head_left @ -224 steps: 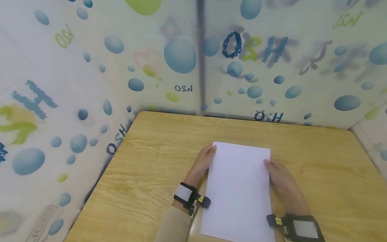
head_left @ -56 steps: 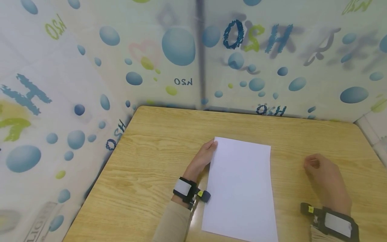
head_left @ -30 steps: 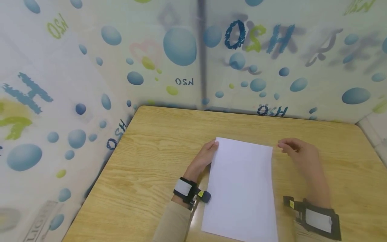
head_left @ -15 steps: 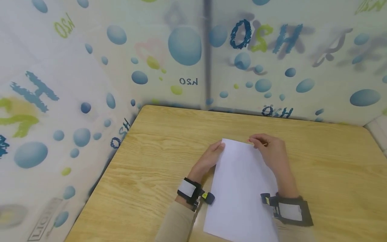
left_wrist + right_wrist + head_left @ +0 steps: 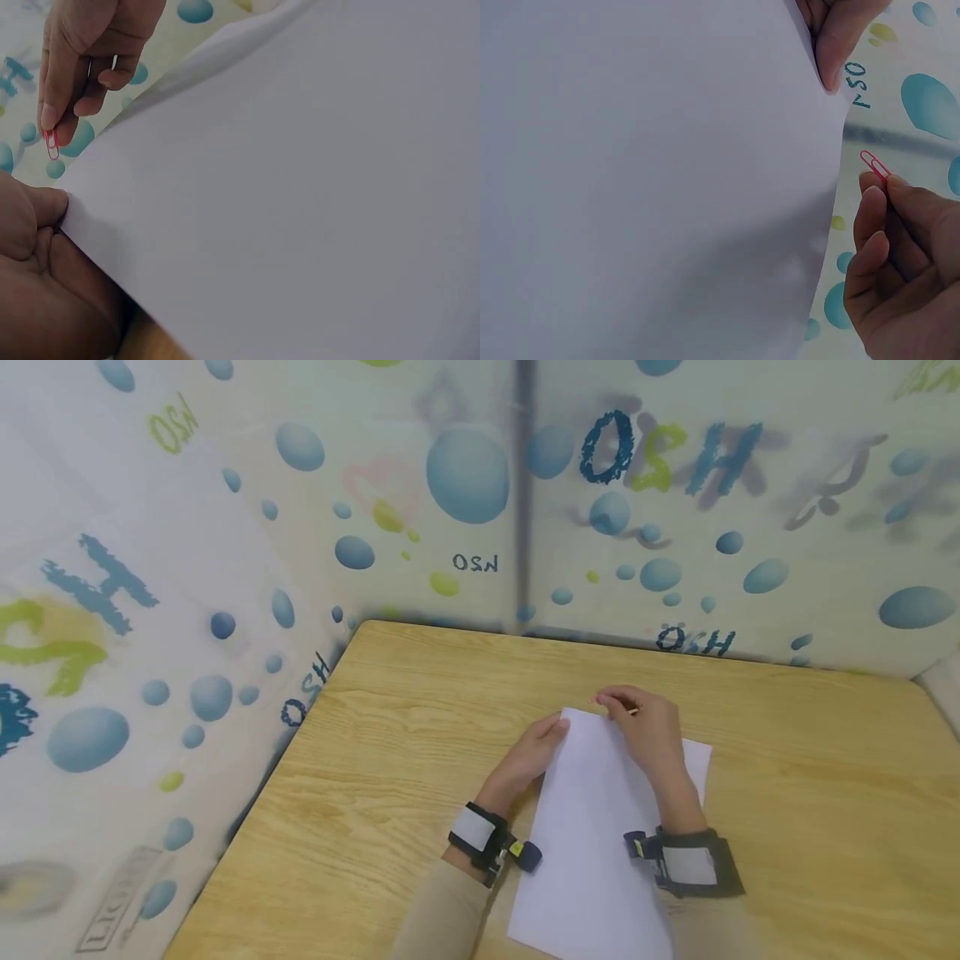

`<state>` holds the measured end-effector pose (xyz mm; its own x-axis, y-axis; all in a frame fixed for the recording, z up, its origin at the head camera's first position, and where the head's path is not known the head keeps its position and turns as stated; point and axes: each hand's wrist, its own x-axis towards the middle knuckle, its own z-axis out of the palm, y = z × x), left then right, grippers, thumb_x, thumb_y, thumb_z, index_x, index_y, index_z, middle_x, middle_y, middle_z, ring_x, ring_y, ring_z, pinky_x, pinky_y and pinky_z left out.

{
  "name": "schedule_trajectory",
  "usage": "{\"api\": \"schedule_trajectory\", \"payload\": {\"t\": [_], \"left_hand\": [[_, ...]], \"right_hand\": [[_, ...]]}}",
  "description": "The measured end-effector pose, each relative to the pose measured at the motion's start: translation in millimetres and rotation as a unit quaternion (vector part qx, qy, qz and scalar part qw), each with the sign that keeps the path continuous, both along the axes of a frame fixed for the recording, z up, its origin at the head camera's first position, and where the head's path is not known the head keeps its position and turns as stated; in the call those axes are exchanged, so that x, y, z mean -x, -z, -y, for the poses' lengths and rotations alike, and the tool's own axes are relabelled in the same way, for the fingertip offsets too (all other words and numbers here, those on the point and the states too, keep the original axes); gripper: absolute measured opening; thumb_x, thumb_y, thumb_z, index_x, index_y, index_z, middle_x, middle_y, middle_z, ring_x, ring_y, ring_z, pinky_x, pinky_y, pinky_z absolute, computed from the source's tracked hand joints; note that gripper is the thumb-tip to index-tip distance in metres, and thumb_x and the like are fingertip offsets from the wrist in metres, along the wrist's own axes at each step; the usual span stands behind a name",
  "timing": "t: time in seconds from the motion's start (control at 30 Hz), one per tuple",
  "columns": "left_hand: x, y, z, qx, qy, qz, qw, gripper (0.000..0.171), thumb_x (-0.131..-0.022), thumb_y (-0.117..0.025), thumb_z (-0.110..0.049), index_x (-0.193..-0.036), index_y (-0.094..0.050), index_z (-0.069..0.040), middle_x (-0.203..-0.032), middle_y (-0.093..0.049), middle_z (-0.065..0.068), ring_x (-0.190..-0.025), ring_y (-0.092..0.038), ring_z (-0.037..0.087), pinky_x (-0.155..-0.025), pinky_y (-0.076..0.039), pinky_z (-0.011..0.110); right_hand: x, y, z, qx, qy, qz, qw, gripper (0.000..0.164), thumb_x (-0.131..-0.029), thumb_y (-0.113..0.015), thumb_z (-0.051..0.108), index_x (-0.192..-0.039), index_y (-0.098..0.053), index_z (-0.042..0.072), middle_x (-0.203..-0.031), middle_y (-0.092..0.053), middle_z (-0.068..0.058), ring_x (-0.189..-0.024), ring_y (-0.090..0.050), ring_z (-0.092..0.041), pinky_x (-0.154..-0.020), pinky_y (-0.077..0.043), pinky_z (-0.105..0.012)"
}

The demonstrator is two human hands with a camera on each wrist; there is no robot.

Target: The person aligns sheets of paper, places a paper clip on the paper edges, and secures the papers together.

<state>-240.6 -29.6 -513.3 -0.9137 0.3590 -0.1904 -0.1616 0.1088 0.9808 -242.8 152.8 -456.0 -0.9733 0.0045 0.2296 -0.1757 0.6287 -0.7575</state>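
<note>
White paper (image 5: 585,835) is held above the wooden table in the head view, its surface slightly bowed. My left hand (image 5: 528,752) pinches its upper left corner, thumb on the near face and fingers behind. Between the thumb and fingertips of my right hand (image 5: 652,727) is a small red paper clip (image 5: 596,699), just beyond the paper's top edge. The left wrist view shows the paper clip (image 5: 52,144) pointing down near the pinched corner, apart from the paper. In the right wrist view, a gap separates the paper clip (image 5: 874,165) from the paper's edge.
The wooden table (image 5: 390,752) extends to both sides of the hands. Behind it and on the left stand light fabric walls (image 5: 420,568) printed with blue and green bubbles. A wrist camera (image 5: 525,856) overlaps the paper's left edge; another (image 5: 637,843) lies over its right part.
My right hand let go of the paper's right edge, moved right, then came back with the paper clip to the top edge near the left corner. My left hand kept its pinch.
</note>
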Motion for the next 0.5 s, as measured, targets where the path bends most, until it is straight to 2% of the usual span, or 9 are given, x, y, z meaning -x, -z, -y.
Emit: {"api": "schedule_trajectory", "payload": {"t": [0.2, 0.5], "left_hand": [[-0.4, 0.0, -1, 0.008, 0.007, -0.001, 0.9999, 0.04, -0.106, -0.034, -0.038, -0.139, -0.052, -0.025, -0.114, -0.061, -0.009, -0.101, -0.058, 0.012, -0.089, -0.046, 0.035], [-0.1, -1.8, 0, 0.001, 0.006, 0.0, 1.0, 0.043, -0.107, -0.033, -0.036, -0.145, -0.046, -0.023, -0.122, -0.058, -0.013, -0.106, -0.056, 0.009, -0.093, -0.044, 0.034]], "right_hand": [[2.8, 7.0, 7, -0.002, -0.018, -0.006, 1.0, 0.019, -0.094, -0.066, 0.022, -0.103, -0.075, 0.008, -0.095, -0.071, -0.008, -0.083, -0.063, -0.021, -0.071, -0.052, -0.036], [1.6, 5.5, 15, 0.001, -0.041, -0.009, 0.999, 0.016, -0.094, -0.066, 0.017, -0.103, -0.074, 0.008, -0.098, -0.071, -0.008, -0.088, -0.063, -0.022, -0.074, -0.052, -0.039]]}}
